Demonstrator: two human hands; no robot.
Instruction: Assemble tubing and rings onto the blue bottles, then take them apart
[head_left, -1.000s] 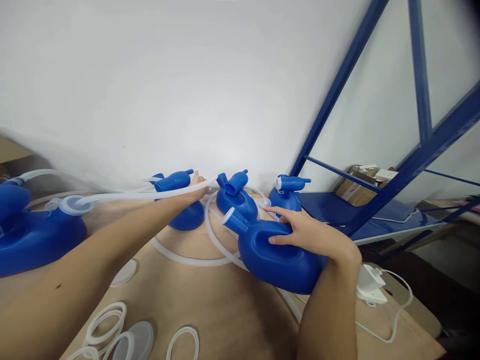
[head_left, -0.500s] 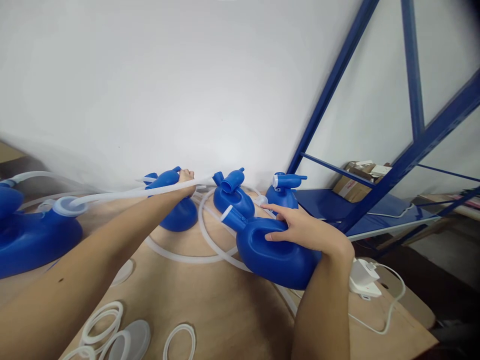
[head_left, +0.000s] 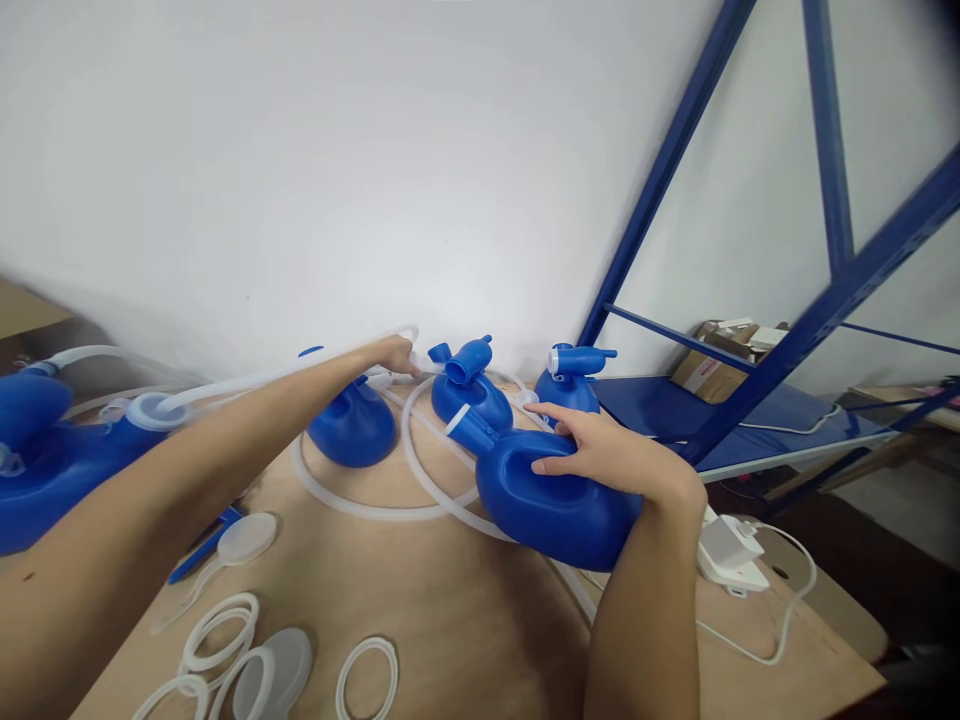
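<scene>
My left hand (head_left: 397, 355) is curled at the wall side of the table, closed around a white plastic tube (head_left: 409, 332) that is partly hidden by the fingers. Just below that forearm is a blue bottle (head_left: 352, 430), its top mostly covered. My right hand (head_left: 581, 440) grips a blue plastic urinal bottle (head_left: 551, 515) with a white-rimmed neck; the thumb lies over the recessed handle, the index finger reaches forward, and the other fingers are hidden. Behind it stand a blue bottle with a blue cap piece (head_left: 471, 395) and one with a white-rimmed spout (head_left: 577, 365).
White rings (head_left: 367, 675) and translucent discs (head_left: 274, 670) lie at the front. Long white tubing (head_left: 367, 510) loops across the table. Another blue bottle (head_left: 75, 480) is at the left. A white adapter (head_left: 731, 550) with a cable sits right, beside a blue metal rack (head_left: 675, 160).
My left hand has moved right, away from the top of the left-middle bottle. A translucent lid and a blue piece beneath my left forearm have come into view. My right hand stays on its bottle.
</scene>
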